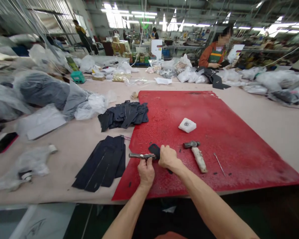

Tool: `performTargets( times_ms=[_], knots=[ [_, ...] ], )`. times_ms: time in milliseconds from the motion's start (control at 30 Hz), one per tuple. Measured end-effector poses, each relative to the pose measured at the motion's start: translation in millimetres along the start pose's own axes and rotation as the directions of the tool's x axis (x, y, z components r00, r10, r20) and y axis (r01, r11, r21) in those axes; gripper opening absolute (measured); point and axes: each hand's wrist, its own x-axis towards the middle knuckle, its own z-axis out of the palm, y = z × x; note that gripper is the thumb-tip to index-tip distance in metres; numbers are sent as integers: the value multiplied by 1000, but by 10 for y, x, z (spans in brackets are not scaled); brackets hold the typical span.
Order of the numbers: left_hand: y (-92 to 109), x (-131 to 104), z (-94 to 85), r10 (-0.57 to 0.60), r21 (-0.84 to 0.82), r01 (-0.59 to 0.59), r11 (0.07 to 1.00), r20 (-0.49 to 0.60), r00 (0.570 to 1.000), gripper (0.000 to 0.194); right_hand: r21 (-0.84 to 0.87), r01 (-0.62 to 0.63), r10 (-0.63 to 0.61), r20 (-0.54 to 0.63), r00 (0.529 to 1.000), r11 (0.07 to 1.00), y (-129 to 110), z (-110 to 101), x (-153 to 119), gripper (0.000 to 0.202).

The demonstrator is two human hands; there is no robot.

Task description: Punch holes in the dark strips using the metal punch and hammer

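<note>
Just in front of me, my left hand [146, 171] pinches a slim metal rod-like tool [136, 155], which lies level and points left. My right hand [168, 156] is closed beside it on a dark strip piece [153, 149]; part of that piece shows on either side of the fist. The fingers hide where tool and piece meet. Both hands are over a red mat [214, 132]. A hammer [199, 159] with a white-wrapped handle lies right of my right hand. Beyond it sits a white block [187, 125] with small metal bits on top.
A thin metal pick [219, 164] lies right of the hammer. Left of the mat are a heap of dark pieces [124, 114] and a fanned stack of dark strips [102, 164]. Plastic-bagged bundles [42, 88] line the left. Across the table, a person [214, 54] handles dark pieces.
</note>
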Motion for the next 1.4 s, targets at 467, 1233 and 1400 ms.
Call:
performTargets(
  times_ms=[467, 1233, 1400],
  knots=[
    [-13, 62, -5, -48, 14, 48, 999, 34, 998, 37, 759, 538, -87, -547, 832, 367, 939, -313, -413, 15],
    [58, 100, 4, 9, 236, -16, 972, 29, 1000, 35, 580, 348, -131, -626, 768, -737, 1429, -509, -241, 44],
    [5, 104, 36, 10, 203, -15, 979, 28, 1000, 36, 555, 321, -140, -634, 761, -767, 1384, -550, -211, 45]
  ],
)
